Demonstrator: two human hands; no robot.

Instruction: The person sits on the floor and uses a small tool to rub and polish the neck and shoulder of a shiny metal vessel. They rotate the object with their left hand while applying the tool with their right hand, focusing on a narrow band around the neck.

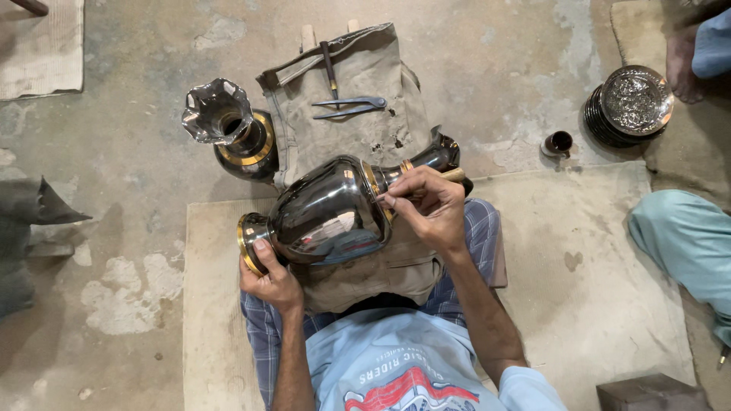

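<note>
Landmark is the dark polished metal vase [327, 209], lying on its side across the person's lap on a khaki cloth pad [358, 114], foot toward the person's left, neck toward the right. Nearest in: left hand [270, 281] cups the gold-banded foot of the vase from below, thumb laid over the rim, fingers curled shut round the base, so that grip is closed on the vase and props it steady. Right hand [428, 207] sits over the vase's shoulder by the gold collar, fingers pinched tight on a thin engraving tool [445, 176] with a pale wooden handle; tip looks to touch the metal near the collar, but it is too small to be sure. Handling judgement: vase looks stiff and fairly heavy, mirror finish likely slippery and easy to scratch or dent; round belly will roll, so best holds seem the foot rim and the narrow neck, with the cloth under it. Just beyond the vase on the same cloth: metal dividers [350, 107] and a dark slim tool [329, 67]. Beyond-left of the vase, a second vase [228, 125] stands upright with a fluted silver mouth, on the concrete floor [137, 68]. Far right of the vase: a small dark cup [560, 142], a stack of engraved plates [630, 104], another person's foot [681, 65] and pale blue trouser leg [685, 236].
</note>
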